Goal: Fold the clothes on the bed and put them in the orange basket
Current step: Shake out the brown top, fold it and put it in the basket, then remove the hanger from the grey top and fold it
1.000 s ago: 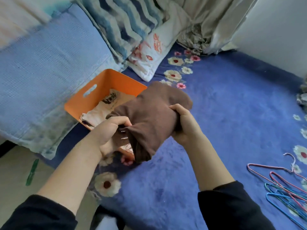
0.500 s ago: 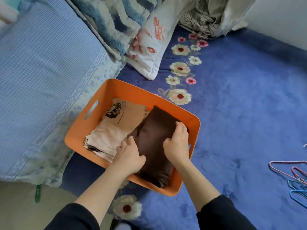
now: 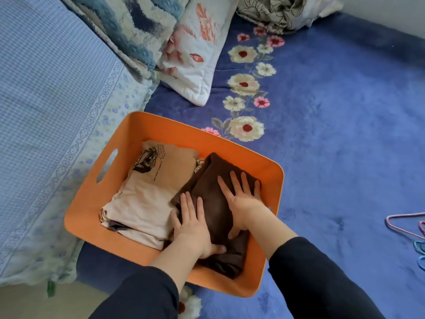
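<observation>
Inside the basket [image 3: 174, 127], on its right half, lies the folded brown garment [image 3: 213, 180], its near end reaching the basket's near wall. Both hands rest flat on it. The left hand [image 3: 193, 229] covers the garment's near left part. Its fingers [image 3: 187, 203] are straight and slightly spread, pointing toward the basket's far wall, with the thumb stretched sideways over the cloth; it grips nothing. The right hand [image 3: 243, 199] lies farther in, toward the basket's right wall. Its fingers [image 3: 234, 180] are also straight and fanned apart, palm down on the cloth, and hold nothing. Dark sleeves [image 3: 310, 272] cover the forearms at the basket's near side.

A folded beige shirt [image 3: 156, 194] fills the basket's left half and touches the brown garment along its right edge. A dark print [image 3: 147, 160] faces up near the far left corner, and a darker layer of cloth shows under the shirt's near edge. A handle slot [image 3: 107, 165] is cut into the left wall.

The basket stands on the bed [image 3: 333, 134], whose blue blanket shows cream and pink flowers [image 3: 246, 127] just beyond the basket's far right corner. Left of the basket lies a pale blue checked cover [image 3: 46, 100]. Beyond the far wall sits a white pillow [image 3: 190, 54] with an orange-red print. Well to the right of the basket, coloured wire hangers [image 3: 388, 221] lie at the frame's edge.
</observation>
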### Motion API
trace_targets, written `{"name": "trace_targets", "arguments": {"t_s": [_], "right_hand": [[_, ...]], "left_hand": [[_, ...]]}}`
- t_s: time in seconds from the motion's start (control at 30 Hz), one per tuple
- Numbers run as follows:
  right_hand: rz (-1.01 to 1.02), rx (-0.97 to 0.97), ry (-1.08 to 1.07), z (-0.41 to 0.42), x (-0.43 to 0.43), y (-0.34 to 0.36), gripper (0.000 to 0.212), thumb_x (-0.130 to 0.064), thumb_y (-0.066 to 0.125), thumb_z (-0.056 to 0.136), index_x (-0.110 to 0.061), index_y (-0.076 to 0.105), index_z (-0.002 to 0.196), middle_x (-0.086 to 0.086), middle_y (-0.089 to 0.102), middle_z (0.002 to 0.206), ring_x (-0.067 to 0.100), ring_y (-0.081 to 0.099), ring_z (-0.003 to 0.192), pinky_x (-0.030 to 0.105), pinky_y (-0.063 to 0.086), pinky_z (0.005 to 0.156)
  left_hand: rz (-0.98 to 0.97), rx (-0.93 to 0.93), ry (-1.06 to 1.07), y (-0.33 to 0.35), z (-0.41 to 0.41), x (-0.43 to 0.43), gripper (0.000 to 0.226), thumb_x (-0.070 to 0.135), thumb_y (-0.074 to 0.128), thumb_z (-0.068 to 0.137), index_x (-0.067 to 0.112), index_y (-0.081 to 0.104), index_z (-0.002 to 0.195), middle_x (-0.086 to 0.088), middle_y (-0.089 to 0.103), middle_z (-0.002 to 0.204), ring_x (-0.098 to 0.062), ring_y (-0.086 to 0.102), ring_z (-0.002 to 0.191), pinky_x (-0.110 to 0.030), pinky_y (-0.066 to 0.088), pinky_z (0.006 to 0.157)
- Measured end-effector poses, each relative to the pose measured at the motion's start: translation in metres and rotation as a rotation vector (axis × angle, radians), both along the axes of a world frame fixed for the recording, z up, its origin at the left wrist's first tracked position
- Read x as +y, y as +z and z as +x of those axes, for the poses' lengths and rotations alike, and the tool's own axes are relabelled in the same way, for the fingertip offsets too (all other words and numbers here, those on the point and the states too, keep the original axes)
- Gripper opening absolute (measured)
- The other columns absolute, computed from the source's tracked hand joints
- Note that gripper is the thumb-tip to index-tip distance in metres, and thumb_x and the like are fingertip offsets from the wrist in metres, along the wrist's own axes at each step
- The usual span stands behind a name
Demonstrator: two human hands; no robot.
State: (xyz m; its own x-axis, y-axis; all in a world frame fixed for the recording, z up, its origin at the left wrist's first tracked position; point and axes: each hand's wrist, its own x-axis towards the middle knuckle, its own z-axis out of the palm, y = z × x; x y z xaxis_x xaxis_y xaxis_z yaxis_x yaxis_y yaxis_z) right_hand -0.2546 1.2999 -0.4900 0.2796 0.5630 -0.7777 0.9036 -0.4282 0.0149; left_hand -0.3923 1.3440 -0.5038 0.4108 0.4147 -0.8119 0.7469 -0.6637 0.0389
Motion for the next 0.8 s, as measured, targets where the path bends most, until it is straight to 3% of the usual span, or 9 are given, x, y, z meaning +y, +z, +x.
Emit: {"name": "trace_targets", "arguments": {"t_s": [0.2,0.3,0.4,0.57,0.7,0.8], "right_hand": [[0.130,-0.064,0.011,-0.012,-0.011,0.003,0.129,-0.041,0.081,0.071,-0.028,-0.019,0.151,0.010,-0.018,0.160,0.036,-0.015,0.147,0.057,-0.001,0.116],[0.237,-0.053,0.030,-0.018,-0.022,0.030,0.082,-0.023,0.065,0.089,-0.018,0.014,0.153,0.012,0.010,0.160,0.032,0.006,0.148,0.049,0.015,0.119],[0.424,-0.075,0.041,-0.024,-0.052,0.068,0.048,-0.015,0.049,0.094,-0.010,0.040,0.140,0.012,0.033,0.151,0.028,0.017,0.146,0.043,0.018,0.118],[0.697,-0.078,-0.088,-0.027,-0.144,0.113,0.045,-0.018,0.052,0.094,-0.005,0.046,0.137,0.014,0.042,0.146,0.031,0.029,0.142,0.040,0.029,0.111],[0.563,-0.091,-0.213,-0.027,-0.237,0.142,0.055,-0.031,0.045,0.098,-0.010,0.030,0.147,0.006,0.030,0.154,0.022,0.020,0.146,0.033,0.025,0.112],[0.542,-0.178,-0.307,-0.027,-0.322,0.163,0.049,-0.034,0.045,0.095,-0.011,0.038,0.138,0.004,0.040,0.144,0.022,0.031,0.138,0.033,0.034,0.105]], "left_hand": [[0.022,-0.003,-0.001,-0.003,-0.006,0.001,0.140,0.081,0.057,0.066,0.006,-0.035,0.141,-0.023,-0.040,0.147,-0.036,-0.038,0.136,-0.056,-0.005,0.115],[0.010,-0.082,0.046,0.014,-0.013,0.006,0.121,0.066,0.060,0.078,0.010,-0.020,0.150,-0.017,-0.024,0.156,-0.032,-0.025,0.144,-0.053,0.002,0.117],[0.045,-0.276,0.221,0.042,-0.017,-0.002,0.091,0.042,0.056,0.091,0.010,-0.003,0.153,-0.015,0.001,0.161,-0.032,-0.002,0.148,-0.046,0.012,0.119],[0.095,-0.600,0.324,0.095,-0.004,-0.050,0.069,0.023,0.049,0.094,0.010,0.014,0.152,-0.012,0.023,0.157,-0.028,0.018,0.144,-0.039,0.022,0.115],[0.111,-0.776,0.246,0.133,0.016,-0.119,0.060,0.017,0.050,0.092,0.008,0.028,0.147,-0.010,0.033,0.151,-0.027,0.025,0.141,-0.037,0.025,0.112],[0.096,-0.761,0.077,0.145,0.030,-0.201,0.057,0.018,0.050,0.090,0.007,0.034,0.143,-0.011,0.037,0.148,-0.029,0.028,0.139,-0.038,0.025,0.114]]}}
